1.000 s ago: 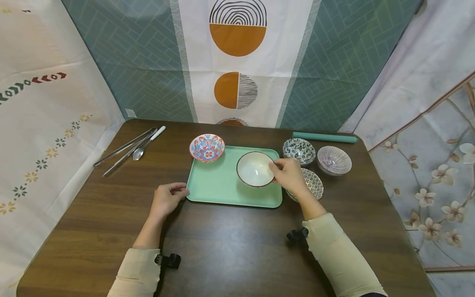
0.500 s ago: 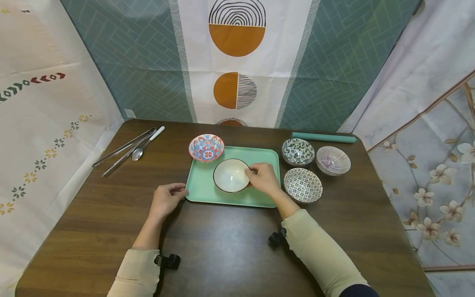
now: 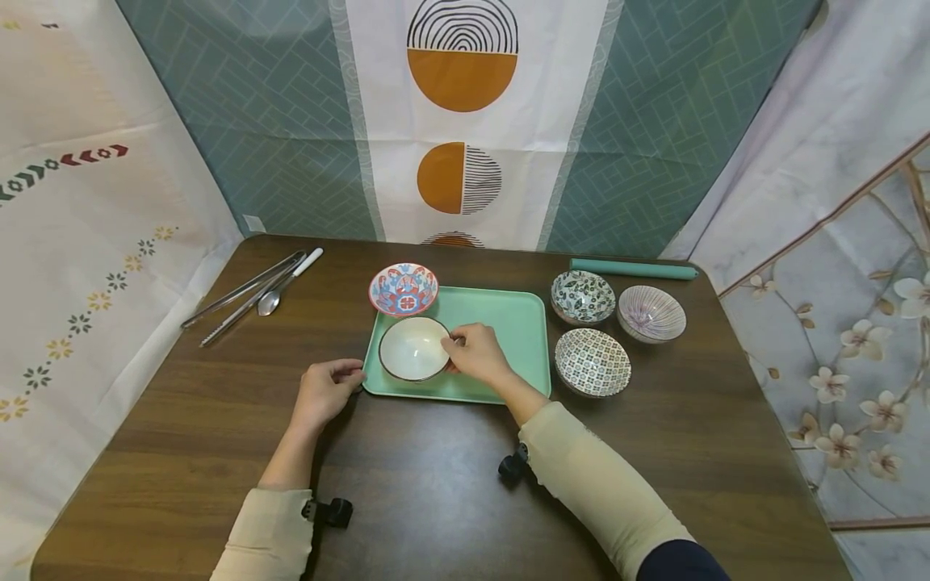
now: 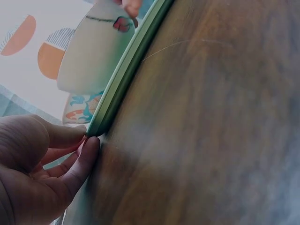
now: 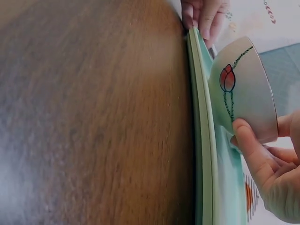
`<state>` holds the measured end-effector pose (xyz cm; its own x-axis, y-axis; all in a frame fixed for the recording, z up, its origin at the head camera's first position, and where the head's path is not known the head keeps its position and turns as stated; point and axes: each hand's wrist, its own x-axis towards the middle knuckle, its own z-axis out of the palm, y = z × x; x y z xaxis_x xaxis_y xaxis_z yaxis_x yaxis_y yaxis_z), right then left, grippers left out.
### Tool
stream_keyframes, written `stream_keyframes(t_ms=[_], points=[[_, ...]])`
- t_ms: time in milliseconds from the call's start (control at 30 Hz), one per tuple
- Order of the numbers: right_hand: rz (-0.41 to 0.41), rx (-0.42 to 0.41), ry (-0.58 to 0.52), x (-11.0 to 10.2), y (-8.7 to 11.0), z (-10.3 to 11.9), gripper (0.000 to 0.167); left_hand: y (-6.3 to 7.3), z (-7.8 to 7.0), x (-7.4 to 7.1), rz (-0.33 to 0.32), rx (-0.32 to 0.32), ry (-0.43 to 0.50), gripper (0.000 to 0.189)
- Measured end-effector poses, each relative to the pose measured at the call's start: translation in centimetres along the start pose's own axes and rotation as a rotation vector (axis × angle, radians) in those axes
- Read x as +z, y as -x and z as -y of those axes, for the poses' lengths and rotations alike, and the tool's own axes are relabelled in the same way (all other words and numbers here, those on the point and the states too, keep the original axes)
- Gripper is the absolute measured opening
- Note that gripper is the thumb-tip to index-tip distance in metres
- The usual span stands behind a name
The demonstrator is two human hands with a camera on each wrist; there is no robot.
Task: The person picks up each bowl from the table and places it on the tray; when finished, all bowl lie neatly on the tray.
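A white bowl (image 3: 414,349) with a dark rim is over the left part of the green tray (image 3: 501,347). My right hand (image 3: 475,353) grips it by its right side, thumb at the rim and fingers beneath. A red tulip bud on a dotted stem decorates the bowl's outside in the right wrist view. My left hand (image 3: 330,391) pinches the tray's near left corner between thumb and finger, as the left wrist view shows. Behind the white bowl, a red and blue patterned bowl (image 3: 404,289) overlaps the tray's far left corner.
Right of the tray stand a leaf-patterned bowl (image 3: 583,297), a purple-striped bowl (image 3: 651,313) and a lattice-patterned bowl (image 3: 592,361). A rolled teal mat (image 3: 634,269) lies along the back edge. Metal tongs (image 3: 243,289) and a spoon (image 3: 270,302) with a white handle lie at the back left.
My right hand has carried the white bowl leftward across the tray, from its right part to its left part. My left hand has stayed at the tray's corner.
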<state>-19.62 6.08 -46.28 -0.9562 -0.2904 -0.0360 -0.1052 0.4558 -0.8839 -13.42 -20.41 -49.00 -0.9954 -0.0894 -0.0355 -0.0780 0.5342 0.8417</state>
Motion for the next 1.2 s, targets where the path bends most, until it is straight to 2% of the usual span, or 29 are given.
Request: stream_keyframes(t_ms=[100,300,400,600,833,1200], points=[[0.052,0.024,-0.062,0.4,-0.1,0.3,0.026,0.0,0.1,0.1,0.004,-0.002,0.014,0.024],[0.206,0.039,-0.176,0.5,0.1,0.5,0.033,-0.1,0.1,0.1,0.004,-0.010,0.023,0.023],[0.219,0.023,-0.192,0.3,0.3,0.2,0.032,-0.2,0.1,0.1,0.006,-0.015,0.018,0.023],[0.127,-0.032,-0.146,-1.2,1.1,-0.5,0.033,0.0,0.1,0.1,0.019,-0.032,0.038,0.025],[-0.005,-0.068,-0.124,-5.3,2.2,-0.6,0.036,0.3,0.0,0.1,0.035,-0.031,0.097,0.028],[-0.209,-0.073,-0.011,-12.4,4.3,-1.6,0.039,0.3,0.0,0.0,0.023,-0.036,0.013,0.029]])
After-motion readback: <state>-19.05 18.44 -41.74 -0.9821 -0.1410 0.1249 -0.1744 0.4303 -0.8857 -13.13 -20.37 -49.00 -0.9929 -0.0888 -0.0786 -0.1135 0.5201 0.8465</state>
